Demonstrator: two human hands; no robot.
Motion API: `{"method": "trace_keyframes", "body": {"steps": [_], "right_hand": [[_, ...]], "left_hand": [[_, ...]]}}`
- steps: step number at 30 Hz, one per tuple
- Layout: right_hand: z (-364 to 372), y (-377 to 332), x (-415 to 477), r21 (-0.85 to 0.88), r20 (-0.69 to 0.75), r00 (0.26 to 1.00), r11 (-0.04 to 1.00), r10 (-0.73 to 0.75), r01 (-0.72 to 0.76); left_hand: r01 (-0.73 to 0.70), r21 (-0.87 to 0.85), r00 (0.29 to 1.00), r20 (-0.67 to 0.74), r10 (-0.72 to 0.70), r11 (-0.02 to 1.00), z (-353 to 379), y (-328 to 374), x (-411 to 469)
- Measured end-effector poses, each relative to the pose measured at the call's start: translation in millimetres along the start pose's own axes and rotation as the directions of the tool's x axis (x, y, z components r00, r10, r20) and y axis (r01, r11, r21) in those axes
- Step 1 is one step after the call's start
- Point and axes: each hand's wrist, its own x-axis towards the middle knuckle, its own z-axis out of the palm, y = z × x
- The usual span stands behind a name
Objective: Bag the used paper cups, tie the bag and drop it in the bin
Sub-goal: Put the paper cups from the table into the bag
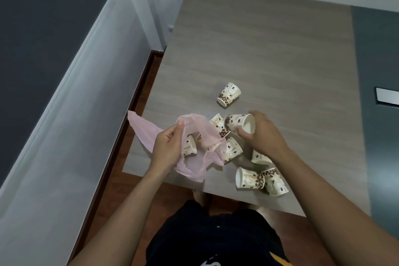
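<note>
We record the left hand [167,147] raised over the near left corner of the table [259,49], its fingers [180,124] curled and pinching the rim of the pink bag [203,134], whose mouth gapes toward the right hand [262,134]. Through the thin film, just right of the left fingers, one bagged cup [190,148] lies on its side; a second shape beside it is too veiled to identify. The right fingers [251,113] are clamped round the rim end of the held cup [238,124], which is tipped sideways with its base toward the bag mouth. Just left of those fingers, at the bag's edge, sits a neighbouring cup [220,125]; we cannot tell whether it touches the held one. Beyond the right fingers, apart from the rest, the far cup [228,94] lies on the table. Below them another loose cup [233,152] lies against the bag, and a half-hidden cup [259,157] lies under the right wrist. Nearer the person than that wrist, a tipped cup [249,178] touches an inverted cup [275,181] close to the table edge.
</note>
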Motion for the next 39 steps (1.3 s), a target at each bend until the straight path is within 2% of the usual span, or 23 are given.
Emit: {"method": "trace_keyframes", "body": {"steps": [2, 4, 7, 12, 16, 20, 25, 29, 31, 33, 36, 39], "right_hand": [[-4.3, -15.1, -12.3, 0.124, 0.056, 0.998, 0.992, -0.035, 0.028], [4.9, -30.9, -25.9, 0.188, 0.204, 0.974, 0.98, -0.098, 0.059], [35.3, -53.2, -36.0, 0.179, 0.33, 0.936, 0.982, -0.125, 0.068], [81.0, -80.2, -33.1, 0.187, 0.412, 0.908, 0.982, -0.078, 0.0], [102.1, -80.0, -28.8, 0.174, 0.399, 0.916, 0.985, -0.049, -0.023], [95.5, -63.9, -26.9, 0.211, 0.337, 0.936, 0.977, -0.1, 0.028], [55.5, 2.1, -31.5, 0.159, 0.212, 0.976, 0.984, 0.05, -0.085], [48.9, 58.9, -56.4, 0.051, 0.189, 0.957, 0.971, 0.218, -0.232], [54.5, 71.7, -65.7, 0.085, 0.177, 0.949, 0.957, 0.26, -0.278], [61.0, 67.4, -68.2, 0.181, 0.187, 0.945, 0.936, 0.268, -0.302], [68.7, 39.8, -57.6, 0.313, 0.19, 0.961, 0.916, 0.2, -0.252], [73.1, 9.2, -32.5, 0.296, 0.206, 0.965, 0.929, 0.162, -0.22]], "left_hand": [[-0.008, -0.031, 1.0, 0.003, 0.008, 0.999, 4.1, 6.3, -0.1], [-0.014, -0.074, 1.0, -0.003, 0.014, 0.997, 8.2, 14.0, -1.1], [0.003, -0.086, 1.0, 0.007, -0.002, 0.996, 13.0, 23.3, -2.0], [-0.024, -0.096, 0.999, 0.039, 0.028, 0.995, 17.7, 31.6, -4.5], [-0.026, -0.075, 0.999, 0.04, 0.029, 0.997, 18.8, 27.7, -2.4], [-0.011, -0.069, 1.0, 0.017, 0.012, 0.998, 18.1, 20.9, 0.8], [0.011, -0.065, 0.999, 0.033, -0.009, 0.998, 20.9, 14.9, 1.5], [0.029, -0.064, 0.997, 0.068, -0.024, 0.998, 25.6, 9.9, 1.9], [0.022, -0.059, 0.997, 0.081, -0.017, 0.998, 28.3, 10.1, 1.2], [0.017, -0.067, 0.997, 0.077, -0.012, 0.998, 28.9, 13.5, -0.3], [0.023, -0.106, 0.996, 0.085, -0.014, 0.994, 27.5, 23.2, 0.0], [0.046, -0.108, 0.996, 0.083, -0.037, 0.993, 14.9, 35.3, 6.3]]}}
